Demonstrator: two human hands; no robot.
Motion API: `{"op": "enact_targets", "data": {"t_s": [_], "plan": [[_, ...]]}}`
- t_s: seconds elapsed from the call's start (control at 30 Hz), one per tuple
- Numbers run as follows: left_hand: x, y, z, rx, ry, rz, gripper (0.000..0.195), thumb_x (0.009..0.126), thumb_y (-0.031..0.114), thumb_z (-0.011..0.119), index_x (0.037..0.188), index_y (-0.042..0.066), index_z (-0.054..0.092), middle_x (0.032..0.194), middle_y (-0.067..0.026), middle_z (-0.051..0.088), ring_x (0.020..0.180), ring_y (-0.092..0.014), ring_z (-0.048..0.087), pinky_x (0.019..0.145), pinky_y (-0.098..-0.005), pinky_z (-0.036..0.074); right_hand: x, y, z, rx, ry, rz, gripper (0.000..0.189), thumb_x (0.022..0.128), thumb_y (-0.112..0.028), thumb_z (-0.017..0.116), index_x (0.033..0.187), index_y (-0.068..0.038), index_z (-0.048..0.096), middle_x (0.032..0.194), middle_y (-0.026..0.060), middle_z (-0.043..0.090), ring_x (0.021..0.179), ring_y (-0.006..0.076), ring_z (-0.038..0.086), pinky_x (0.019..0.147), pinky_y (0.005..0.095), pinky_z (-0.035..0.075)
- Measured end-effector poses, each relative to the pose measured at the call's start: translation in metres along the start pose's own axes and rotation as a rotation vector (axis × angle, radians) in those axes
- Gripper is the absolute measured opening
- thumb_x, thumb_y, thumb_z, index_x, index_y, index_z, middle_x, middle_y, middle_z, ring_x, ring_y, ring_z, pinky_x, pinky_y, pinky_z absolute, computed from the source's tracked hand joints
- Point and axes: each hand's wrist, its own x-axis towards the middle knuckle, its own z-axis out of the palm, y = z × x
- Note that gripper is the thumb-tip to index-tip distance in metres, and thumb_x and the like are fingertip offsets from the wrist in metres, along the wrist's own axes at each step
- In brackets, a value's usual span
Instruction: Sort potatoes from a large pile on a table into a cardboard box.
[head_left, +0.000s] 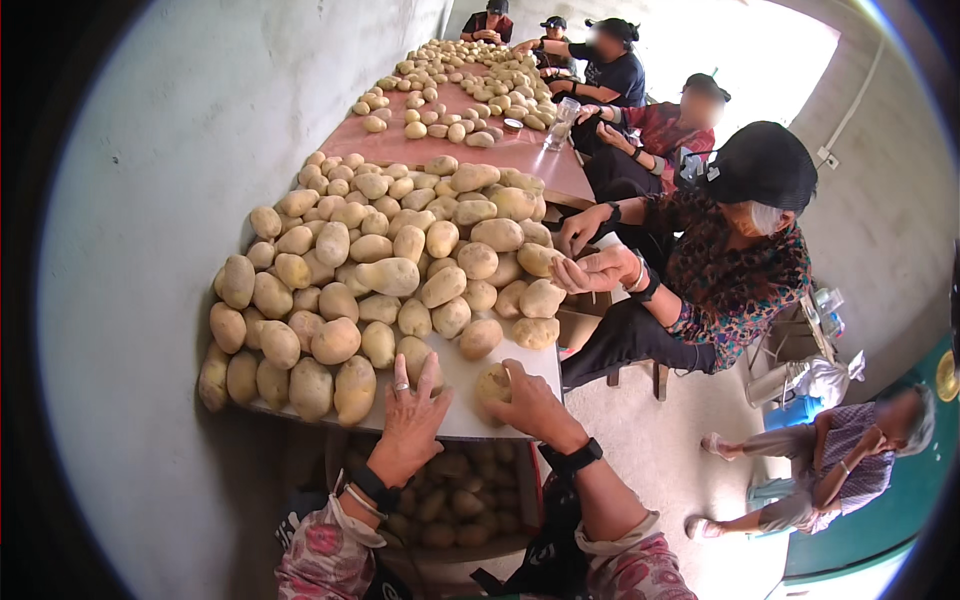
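Note:
Many potatoes (335, 340) lie heaped on a white table (457, 420). My left hand (412, 412), with a ring on one finger, reaches over the table's near edge, its fingertips on a potato (415, 355) in the front row. To the right, my right hand (531, 405) has its fingers and thumb around the side of another potato (494, 384) resting on the bare white surface near the corner. Just beyond it lies a single potato (481, 338). Both wrists wear black bands.
Below the table edge stands a container of potatoes (465, 504). At the right a co-worker (739, 262) sits with both hands by the heap. Farther off, a pink table (517, 161) holds potatoes and a clear cup (561, 124), with several people beside it. Another person (855, 457) sits at lower right.

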Motion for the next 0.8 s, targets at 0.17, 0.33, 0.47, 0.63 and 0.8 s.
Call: {"op": "enact_targets", "data": {"t_s": [0.17, 0.33, 0.47, 0.63, 0.8], "plan": [[-0.004, 0.005, 0.007, 0.03, 0.015, -0.032, 0.071, 0.054, 0.015, 0.089, 0.12, 0.012, 0.06, 0.157, -0.0161, 0.02, 0.14, -0.056, 0.017, 0.102, -0.0612, 0.038, 0.001, 0.008, 0.011, 0.125, -0.036, -0.06, 0.077, 0.083, -0.035, 0.072, 0.141, 0.001, 0.036, 0.095, 0.0286, 0.068, 0.091, 0.0435, 0.067, 0.083, 0.0455, 0.051], [0.002, -0.003, 0.0, 0.011, 0.062, 0.021, 0.073, 0.056, 0.017, 0.089, 0.121, 0.01, 0.056, 0.157, -0.0164, 0.019, 0.14, -0.056, 0.017, 0.103, -0.0591, 0.038, 0.003, -0.004, 0.002, 0.243, -0.154, -0.15, 0.073, 0.084, -0.024, 0.071, 0.142, -0.004, 0.034, 0.091, 0.0303, 0.067, 0.088, 0.0446, 0.067, 0.079, 0.046, 0.052], [0.007, -0.002, 0.002, 0.037, 0.015, 0.002, 0.075, 0.056, 0.017, 0.088, 0.124, 0.011, 0.055, 0.157, -0.0157, 0.019, 0.141, -0.054, 0.017, 0.103, -0.059, 0.038, 0.01, 0.013, 0.003, 0.126, -0.1, -0.156, 0.063, 0.084, -0.024, 0.069, 0.137, -0.001, 0.045, 0.107, 0.0285, 0.065, 0.101, 0.0423, 0.063, 0.089, 0.0436, 0.049], [0.006, 0.0, -0.003, 0.031, 0.027, 0.022, 0.082, 0.061, 0.022, 0.087, 0.133, 0.012, 0.051, 0.157, -0.0169, 0.019, 0.141, -0.053, 0.017, 0.104, -0.0595, 0.037, 0.01, 0.012, -0.015, 0.256, 0.014, -0.143, 0.059, 0.084, -0.021, 0.067, 0.136, 0.0, 0.047, 0.124, 0.0255, 0.059, 0.113, 0.0414, 0.056, 0.095, 0.0452, 0.047], [0.011, -0.021, 0.009, -0.102, 0.169, -0.109, 0.072, 0.074, 0.026, 0.077, 0.138, 0.01, 0.048, 0.152, -0.0237, 0.027, 0.134, -0.047, 0.035, 0.105, -0.0548, 0.036, 0.005, -0.001, 0.043, -0.091, 0.064, -0.283, 0.065, 0.08, -0.021, 0.072, 0.137, -0.008, 0.046, 0.111, 0.0224, 0.058, 0.103, 0.0393, 0.059, 0.086, 0.0463, 0.051]]}}
